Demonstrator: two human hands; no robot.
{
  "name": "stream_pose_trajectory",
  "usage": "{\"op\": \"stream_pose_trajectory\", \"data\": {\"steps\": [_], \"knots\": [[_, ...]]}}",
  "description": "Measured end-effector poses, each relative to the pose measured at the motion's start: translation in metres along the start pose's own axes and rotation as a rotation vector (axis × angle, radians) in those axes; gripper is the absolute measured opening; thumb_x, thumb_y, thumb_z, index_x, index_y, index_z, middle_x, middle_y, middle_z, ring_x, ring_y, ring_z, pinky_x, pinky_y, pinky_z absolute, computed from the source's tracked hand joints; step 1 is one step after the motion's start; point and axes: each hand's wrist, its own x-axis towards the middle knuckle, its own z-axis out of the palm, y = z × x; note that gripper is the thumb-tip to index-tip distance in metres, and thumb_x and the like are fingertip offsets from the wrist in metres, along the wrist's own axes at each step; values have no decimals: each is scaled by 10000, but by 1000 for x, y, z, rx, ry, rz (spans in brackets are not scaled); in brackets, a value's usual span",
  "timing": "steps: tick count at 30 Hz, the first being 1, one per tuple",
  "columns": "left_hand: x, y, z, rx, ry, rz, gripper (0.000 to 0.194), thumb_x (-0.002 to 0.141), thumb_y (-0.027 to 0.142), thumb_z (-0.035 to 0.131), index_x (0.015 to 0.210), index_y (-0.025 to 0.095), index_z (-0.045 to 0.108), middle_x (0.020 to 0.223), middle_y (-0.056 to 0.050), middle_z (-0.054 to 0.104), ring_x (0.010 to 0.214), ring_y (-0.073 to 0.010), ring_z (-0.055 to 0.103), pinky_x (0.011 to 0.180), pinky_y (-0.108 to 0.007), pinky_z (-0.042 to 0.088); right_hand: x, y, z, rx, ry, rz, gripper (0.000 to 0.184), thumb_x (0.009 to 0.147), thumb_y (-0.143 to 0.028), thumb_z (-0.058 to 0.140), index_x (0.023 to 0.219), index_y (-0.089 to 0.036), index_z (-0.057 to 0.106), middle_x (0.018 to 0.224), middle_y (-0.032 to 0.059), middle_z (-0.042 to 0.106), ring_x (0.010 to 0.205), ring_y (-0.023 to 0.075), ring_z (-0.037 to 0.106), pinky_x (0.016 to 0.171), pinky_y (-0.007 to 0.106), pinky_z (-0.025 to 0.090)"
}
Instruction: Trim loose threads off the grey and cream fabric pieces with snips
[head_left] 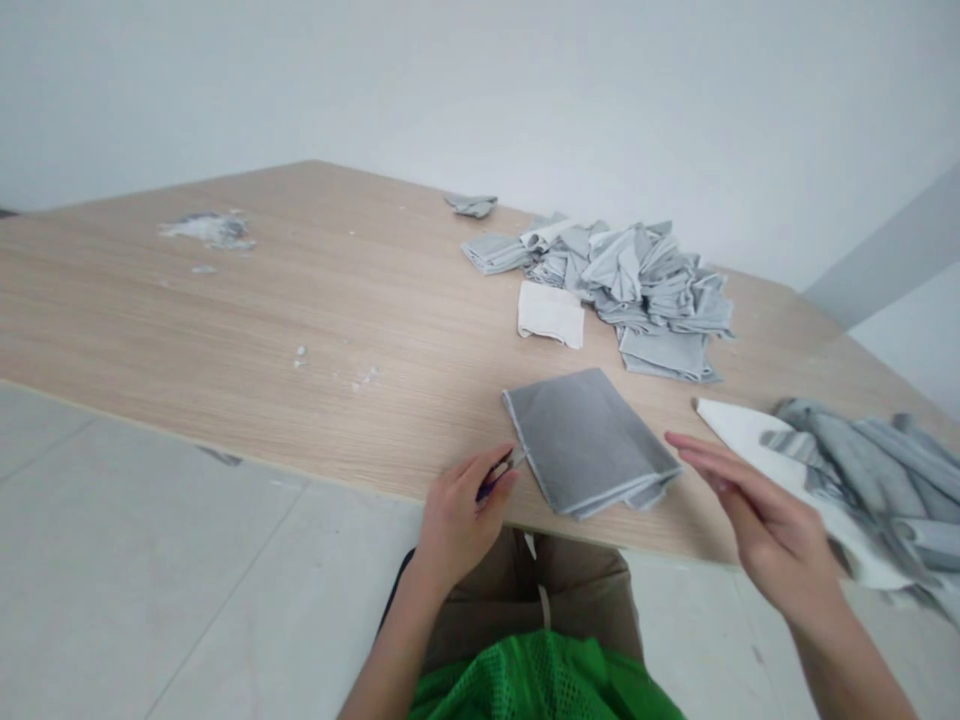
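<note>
Close to the table's [375, 420] near edge, one folded gray cloth [592, 440] lies askew, a corner pointing at the right hand [765, 520]; it looks nearly square, so I cannot tell a long axis. Wide room stretches left, toward scattered white lint [210, 230]; rightward, one heap of gray fabric [885, 460] narrows it. The left hand [465, 510] pinches one small tool [495, 478], tip aimed at the cloth's left edge. The right fingers are straight, pressed together. Beyond lie one white cloth [551, 314] and one gray pile [637, 275], its pieces uncountable.
</note>
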Motion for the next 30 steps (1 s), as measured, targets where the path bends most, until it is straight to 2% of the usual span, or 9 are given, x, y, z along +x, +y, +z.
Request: {"op": "stream_pose_trajectory", "data": {"steps": [2, 4, 7, 13, 18, 22, 25, 27, 30], "knots": [[0, -1, 0, 37, 10, 0, 307, 986, 337, 554, 1207, 179, 696, 1071, -80, 778, 940, -200, 735, 861, -317, 582, -38, 14, 2, 61, 1, 102, 301, 964, -250, 506, 1103, -316, 765, 1268, 44, 723, 1231, 263, 652, 1080, 445, 502], [1, -2, 0, 70, 28, -8, 320, 978, 361, 560, 1192, 175, 710, 1089, -83, 779, 957, -213, 738, 883, -334, 584, -68, 22, 14, 169, 42, 218, 273, 937, -240, 518, 929, -284, 787, 997, 56, 783, 985, 256, 734, 888, 404, 581], [2, -2, 1, 77, 38, -33, 331, 966, 384, 576, 1168, 169, 726, 1105, -86, 780, 984, -224, 741, 912, -350, 585, -96, 28, 40, 371, 194, 376, 306, 877, -198, 524, 608, -238, 663, 535, 11, 587, 543, 194, 588, 548, 325, 483], [5, 1, 0, 80, 42, -57, 340, 953, 401, 588, 1143, 163, 738, 1111, -90, 783, 1011, -236, 743, 936, -367, 590, -105, 24, 73, 617, 218, 456, 306, 835, -273, 540, 537, -214, 577, 491, -2, 427, 478, 159, 402, 472, 300, 306], [5, 4, 1, 113, 73, -38, 323, 941, 402, 595, 1115, 175, 744, 1075, -80, 792, 960, -233, 755, 896, -364, 608, -100, 12, 70, 469, 194, 500, 449, 928, -424, 540, 537, -203, 560, 473, -14, 429, 458, 145, 413, 459, 281, 311], [4, 4, 2, 107, 82, -23, 312, 940, 395, 601, 1107, 174, 744, 1074, -81, 791, 958, -232, 755, 900, -371, 610, -90, 8, 64, 239, 129, 364, 423, 912, -383, 630, 529, -208, 590, 481, -6, 557, 459, 159, 546, 474, 272, 444], [3, 3, 2, 96, 80, -11, 307, 941, 381, 609, 1119, 169, 740, 1082, -84, 788, 960, -227, 753, 909, -365, 606, -76, 7, 68, 153, 90, 163, 177, 927, -275, 606, 877, -253, 774, 796, 40, 762, 713, 220, 730, 642, 316, 603], [3, 3, 2, 95, 77, -2, 303, 944, 368, 612, 1132, 167, 738, 1087, -85, 786, 964, -223, 750, 906, -356, 604, -63, 7, 73, 111, 74, -2, 291, 932, -190, 570, 1142, -287, 745, 1086, 69, 767, 979, 242, 740, 848, 372, 625], [3, 3, 1, 97, 70, 8, 297, 947, 358, 613, 1134, 164, 738, 1084, -86, 786, 966, -220, 748, 901, -349, 602, -38, 8, 84, 47, -11, -214, 416, 921, -105, 550, 1270, -292, 676, 1242, 86, 711, 1148, 239, 677, 987, 421, 579]]}}
